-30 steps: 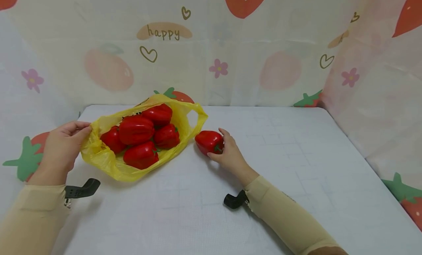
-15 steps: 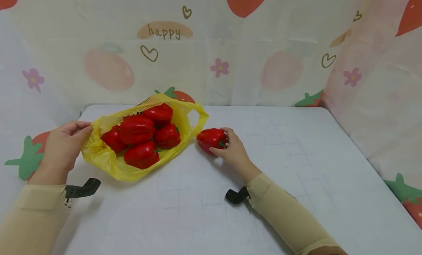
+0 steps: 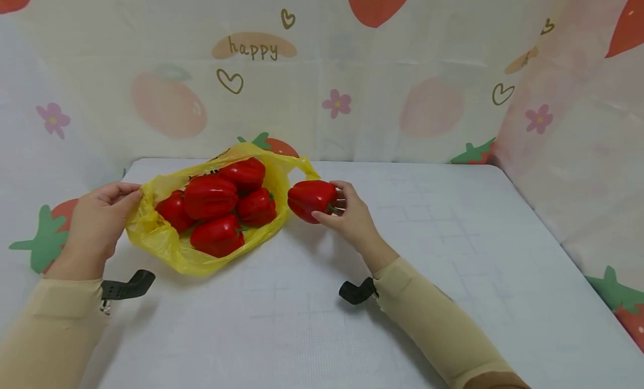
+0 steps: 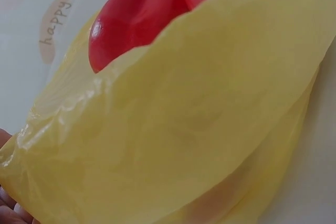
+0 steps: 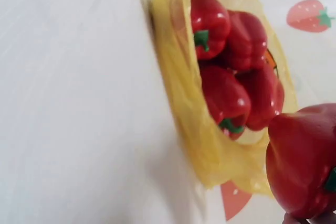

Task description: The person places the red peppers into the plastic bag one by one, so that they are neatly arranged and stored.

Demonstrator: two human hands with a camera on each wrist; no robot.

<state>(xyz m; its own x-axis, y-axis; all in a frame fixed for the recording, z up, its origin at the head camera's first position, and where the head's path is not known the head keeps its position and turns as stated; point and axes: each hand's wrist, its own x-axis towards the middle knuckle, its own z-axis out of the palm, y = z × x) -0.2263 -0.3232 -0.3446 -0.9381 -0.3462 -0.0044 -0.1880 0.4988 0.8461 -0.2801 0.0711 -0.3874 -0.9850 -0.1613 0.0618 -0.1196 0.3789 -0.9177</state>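
Observation:
A yellow plastic bag (image 3: 201, 266) lies on the table with its mouth spread, and several red bell peppers (image 3: 210, 198) are inside it. My left hand (image 3: 98, 221) pinches the bag's left rim between thumb and fingers. Beside the bag's right handle, my right hand (image 3: 354, 216) grips one red bell pepper (image 3: 309, 200) near its green stem, and a shadow shows under it. In the right wrist view that held bell pepper (image 5: 302, 161) appears large at the lower right, in front of the bag's edge. The bag film (image 4: 173, 129) hides most of the left wrist view.
The white table (image 3: 302, 322) extends in front of the bag and to its right. A printed cloth backdrop (image 3: 372, 59) with fruit and flowers hangs behind and along the sides. Black camera mounts (image 3: 128, 284) sit at both wrists.
My right hand has lifted the bell pepper off the table and moved it up and left toward the bag. The left hand still holds the rim in place.

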